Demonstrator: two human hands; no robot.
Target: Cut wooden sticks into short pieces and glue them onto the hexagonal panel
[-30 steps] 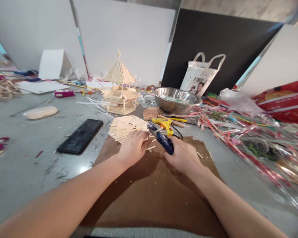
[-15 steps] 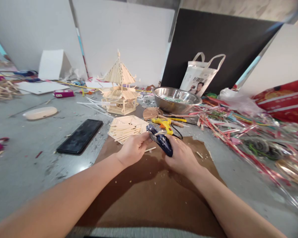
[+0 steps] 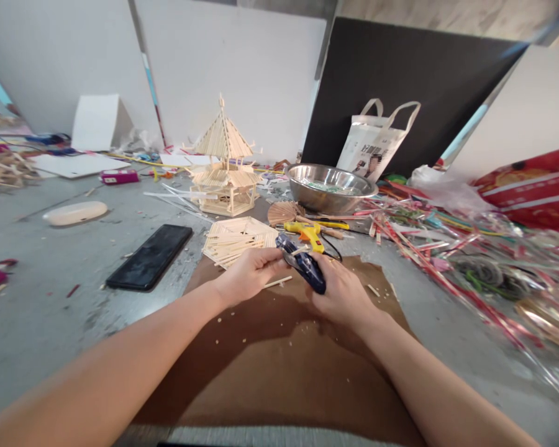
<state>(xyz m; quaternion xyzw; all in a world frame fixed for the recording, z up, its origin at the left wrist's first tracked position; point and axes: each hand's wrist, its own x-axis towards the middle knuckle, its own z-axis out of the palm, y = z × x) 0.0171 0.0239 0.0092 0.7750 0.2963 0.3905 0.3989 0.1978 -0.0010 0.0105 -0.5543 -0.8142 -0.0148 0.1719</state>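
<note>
My right hand (image 3: 342, 288) is wrapped round a dark blue-handled cutting tool (image 3: 307, 271) with a metal jaw. A short light wooden stick (image 3: 300, 251) pokes out at the jaw. Close against the tool's left side, my left hand (image 3: 249, 273) pinches with thumb and fingers, apparently on that stick; its grip is partly hidden. Below them, another wooden stick (image 3: 278, 282) lies on the brown cloth (image 3: 261, 385). Just beyond my left hand is a flat hexagonal stick panel (image 3: 263, 228) with loose sticks on it. A yellow glue gun (image 3: 306, 231) rests past my right hand.
A stick pavilion model (image 3: 226, 161) stands behind the panel. Beside it are a metal bowl (image 3: 330, 189) and a white bag (image 3: 370, 143). A black phone (image 3: 149, 256) and a white oval case (image 3: 75, 213) lie left. Red-and-clear strips (image 3: 428, 261) clutter the right.
Both hands stay almost in place, with the tool shifting very slightly right and the left hand's fingers turning a little. The stick on the cloth shows more of its left end.
</note>
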